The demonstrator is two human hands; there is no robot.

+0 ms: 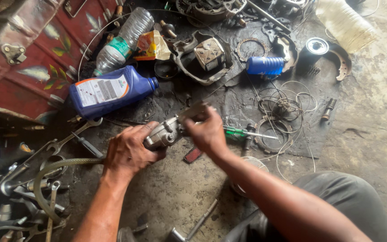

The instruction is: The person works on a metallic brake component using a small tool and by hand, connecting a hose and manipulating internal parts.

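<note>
My left hand (128, 150) grips a small grey metal engine part (166, 133) held just above the oily ground. My right hand (208, 130) closes on the same part's right end, fingers pinching a flat metal piece at its top. A green-handled screwdriver (240, 132) lies just right of my right hand. A blue oil bottle (108, 90) lies on its side behind my left hand.
A clear plastic bottle (124, 40), a red metal box (32, 54), a blue ribbed rubber boot (265, 65), wire coils (287, 105), round gaskets and a black cylinder (312, 51) lie on a dark mat. Spanners (75, 134) and a hose (45, 179) crowd the left. My knee (337, 201) is at lower right.
</note>
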